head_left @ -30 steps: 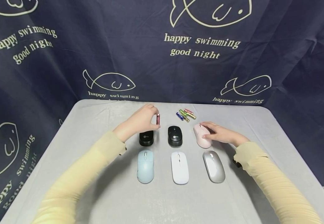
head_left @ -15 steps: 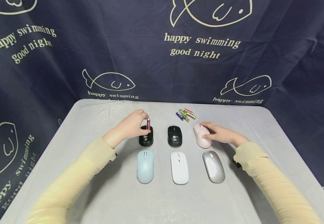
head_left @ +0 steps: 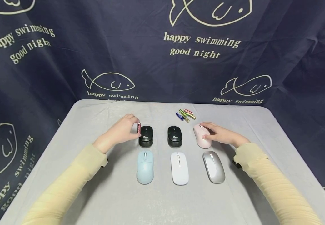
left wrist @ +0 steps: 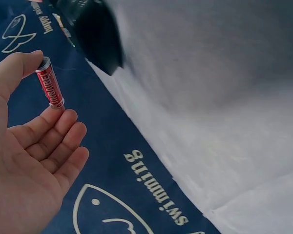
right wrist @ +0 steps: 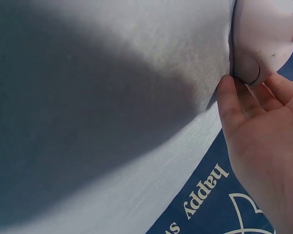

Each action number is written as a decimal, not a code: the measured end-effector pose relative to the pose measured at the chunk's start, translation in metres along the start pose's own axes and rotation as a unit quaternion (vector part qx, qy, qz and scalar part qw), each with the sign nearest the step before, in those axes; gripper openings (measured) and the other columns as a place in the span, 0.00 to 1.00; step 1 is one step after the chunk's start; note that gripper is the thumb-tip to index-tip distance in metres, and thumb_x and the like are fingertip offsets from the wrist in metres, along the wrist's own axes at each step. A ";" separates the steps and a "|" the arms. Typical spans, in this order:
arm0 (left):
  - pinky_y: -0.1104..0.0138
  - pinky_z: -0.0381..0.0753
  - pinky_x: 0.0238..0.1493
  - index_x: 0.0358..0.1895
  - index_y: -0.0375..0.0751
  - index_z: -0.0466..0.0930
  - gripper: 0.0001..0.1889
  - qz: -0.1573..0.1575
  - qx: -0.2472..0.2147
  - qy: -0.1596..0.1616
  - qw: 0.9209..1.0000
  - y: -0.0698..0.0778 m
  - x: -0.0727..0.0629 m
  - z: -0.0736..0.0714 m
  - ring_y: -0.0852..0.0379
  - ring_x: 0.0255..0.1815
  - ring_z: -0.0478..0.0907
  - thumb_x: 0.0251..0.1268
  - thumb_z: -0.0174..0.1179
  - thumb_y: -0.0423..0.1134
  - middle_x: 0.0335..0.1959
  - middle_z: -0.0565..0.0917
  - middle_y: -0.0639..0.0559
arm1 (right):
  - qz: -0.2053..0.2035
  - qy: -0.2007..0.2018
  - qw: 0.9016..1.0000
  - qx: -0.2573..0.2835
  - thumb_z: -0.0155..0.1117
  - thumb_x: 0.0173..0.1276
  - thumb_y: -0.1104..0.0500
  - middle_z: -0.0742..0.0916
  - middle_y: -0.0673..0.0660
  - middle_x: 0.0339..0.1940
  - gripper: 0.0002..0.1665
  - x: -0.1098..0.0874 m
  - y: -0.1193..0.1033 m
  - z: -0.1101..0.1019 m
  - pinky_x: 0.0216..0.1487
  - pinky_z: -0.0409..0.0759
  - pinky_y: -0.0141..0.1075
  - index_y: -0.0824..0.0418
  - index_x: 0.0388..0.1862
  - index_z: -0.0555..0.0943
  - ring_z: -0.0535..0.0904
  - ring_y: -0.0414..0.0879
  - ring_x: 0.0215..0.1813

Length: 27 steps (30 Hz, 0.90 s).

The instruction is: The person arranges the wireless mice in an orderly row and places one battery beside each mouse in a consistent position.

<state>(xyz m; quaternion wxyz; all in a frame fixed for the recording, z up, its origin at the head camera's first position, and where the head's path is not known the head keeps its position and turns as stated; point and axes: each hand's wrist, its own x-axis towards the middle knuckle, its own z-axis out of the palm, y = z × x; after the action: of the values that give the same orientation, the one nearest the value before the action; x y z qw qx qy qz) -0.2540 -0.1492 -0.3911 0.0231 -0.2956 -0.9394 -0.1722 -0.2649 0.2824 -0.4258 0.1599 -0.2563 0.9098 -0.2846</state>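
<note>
My left hand (head_left: 122, 130) pinches a red battery (left wrist: 51, 84) by its two ends, between thumb and a fingertip. In the head view the battery stands upright just left of the left black mouse (head_left: 146, 136). Over on the right, my right hand (head_left: 221, 134) rests at the side of a pink mouse (head_left: 202, 136), with thumb and fingers around it. The right wrist view shows fingers (right wrist: 228, 100) along the pink mouse's edge. Between them is a second black mouse (head_left: 175, 136).
A front row holds a light blue mouse (head_left: 145, 167), a white mouse (head_left: 179, 168) and a silver mouse (head_left: 214, 167). Several loose batteries (head_left: 185, 115) in blue, green, gold and red lie at the back of the grey-covered table (head_left: 151, 206). A dark blue printed curtain (head_left: 157, 62) hangs behind.
The left hand has carried the red battery leftward and a little nearer, past the left black mouse, which is now uncovered. My right hand has stayed on the pink mouse.
</note>
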 end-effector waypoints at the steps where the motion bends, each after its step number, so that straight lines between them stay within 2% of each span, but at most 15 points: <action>1: 0.55 0.69 0.61 0.49 0.30 0.76 0.28 0.001 0.002 0.002 1.000 -0.002 -0.002 0.001 0.46 0.53 0.73 0.48 0.69 0.46 0.47 0.79 0.42 | 0.001 0.000 1.000 0.001 0.59 0.67 0.51 0.62 0.69 0.71 0.39 0.000 0.000 0.000 0.69 0.50 0.60 0.68 0.71 0.59 0.52 0.66 0.72; 15: 0.54 0.69 0.61 0.46 0.30 0.78 0.25 0.012 0.014 -0.010 1.000 -0.022 -0.014 0.015 0.44 0.52 0.74 0.46 0.69 0.43 0.44 0.79 0.41 | 0.002 -0.001 1.000 0.012 0.58 0.68 0.52 0.61 0.70 0.72 0.39 -0.001 0.000 0.002 0.70 0.48 0.60 0.69 0.71 0.58 0.50 0.66 0.73; 27: 0.55 0.73 0.55 0.45 0.30 0.78 0.24 0.015 -0.004 -0.030 0.999 -0.034 -0.012 0.023 0.44 0.48 0.74 0.45 0.69 0.42 0.41 0.79 0.42 | 0.006 -0.004 1.000 0.011 0.58 0.68 0.52 0.60 0.70 0.72 0.40 0.000 0.001 0.001 0.70 0.47 0.59 0.69 0.71 0.57 0.50 0.66 0.73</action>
<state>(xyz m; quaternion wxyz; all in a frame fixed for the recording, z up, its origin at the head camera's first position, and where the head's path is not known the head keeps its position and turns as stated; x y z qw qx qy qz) -0.2619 -0.1736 -0.4244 -0.0042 -0.3151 -0.9343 -0.1669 -0.2646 0.2827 -0.4268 0.1681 -0.2500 0.9076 -0.2924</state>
